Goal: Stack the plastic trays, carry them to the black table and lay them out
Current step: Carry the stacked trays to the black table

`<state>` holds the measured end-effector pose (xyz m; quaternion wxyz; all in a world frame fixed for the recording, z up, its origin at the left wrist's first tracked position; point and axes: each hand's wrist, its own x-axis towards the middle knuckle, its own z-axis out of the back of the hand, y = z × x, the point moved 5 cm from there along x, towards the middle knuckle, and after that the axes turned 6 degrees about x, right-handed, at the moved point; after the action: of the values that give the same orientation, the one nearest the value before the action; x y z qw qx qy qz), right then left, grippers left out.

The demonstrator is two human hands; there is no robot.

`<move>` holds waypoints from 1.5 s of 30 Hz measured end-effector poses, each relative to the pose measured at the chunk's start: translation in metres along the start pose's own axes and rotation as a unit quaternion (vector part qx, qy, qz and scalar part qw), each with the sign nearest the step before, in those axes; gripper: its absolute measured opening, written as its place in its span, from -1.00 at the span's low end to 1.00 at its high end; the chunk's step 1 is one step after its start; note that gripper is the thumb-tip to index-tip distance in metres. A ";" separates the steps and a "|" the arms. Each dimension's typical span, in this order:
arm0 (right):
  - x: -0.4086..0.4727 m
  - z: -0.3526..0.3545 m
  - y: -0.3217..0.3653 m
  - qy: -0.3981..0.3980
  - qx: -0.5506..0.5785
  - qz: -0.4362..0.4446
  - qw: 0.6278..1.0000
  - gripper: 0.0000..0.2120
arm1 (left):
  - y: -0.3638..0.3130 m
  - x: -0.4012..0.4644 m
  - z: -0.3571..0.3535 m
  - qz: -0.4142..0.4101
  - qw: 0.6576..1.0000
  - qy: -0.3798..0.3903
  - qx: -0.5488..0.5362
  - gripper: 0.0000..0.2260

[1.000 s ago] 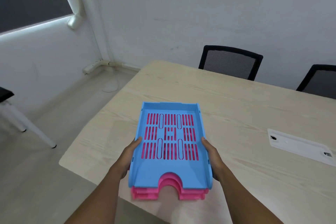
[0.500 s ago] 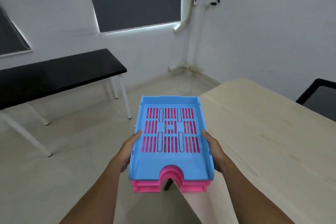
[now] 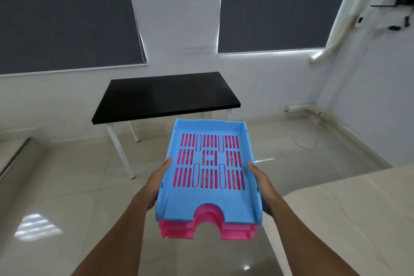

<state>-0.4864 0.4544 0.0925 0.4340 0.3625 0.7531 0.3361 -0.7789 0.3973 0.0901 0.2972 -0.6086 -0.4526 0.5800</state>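
I carry a stack of plastic trays in mid-air over the floor: a blue slotted tray (image 3: 210, 197) on top, pink trays (image 3: 235, 232) nested beneath it and showing at the near edge. My left hand (image 3: 158, 182) grips the stack's left side, my right hand (image 3: 261, 184) grips its right side. The black table (image 3: 165, 96) with white legs stands straight ahead under the windows, beyond the trays' far edge, with nothing on its top.
The corner of a light wooden table (image 3: 358, 208) is at the lower right. Glossy tiled floor (image 3: 67, 186) lies between me and the black table. White pipes (image 3: 302, 108) run along the right wall's base.
The view has swung left from the wooden table. The black table now sits centred ahead and closer. Both hands keep the same grip on the stack.
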 end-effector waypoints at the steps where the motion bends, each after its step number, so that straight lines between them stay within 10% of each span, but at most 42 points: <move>1: 0.017 -0.008 0.003 0.008 0.001 -0.005 1.000 -0.49 | -0.005 0.009 0.009 -0.001 1.000 -0.009 -0.001 -0.39; 19: 0.356 -0.115 0.127 0.119 -0.048 -0.033 0.991 -0.52 | -0.143 0.249 0.123 -0.050 0.994 -0.097 -0.026 -0.42; 45: 0.745 -0.254 0.201 0.084 -0.060 -0.059 0.993 -0.66 | -0.294 0.582 0.314 0.018 0.991 -0.100 -0.086 -0.41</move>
<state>-0.9320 1.1322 0.0531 0.4087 0.2616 0.7857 0.3836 -1.1941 0.9893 0.0493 0.1868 -0.5786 -0.5176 0.6020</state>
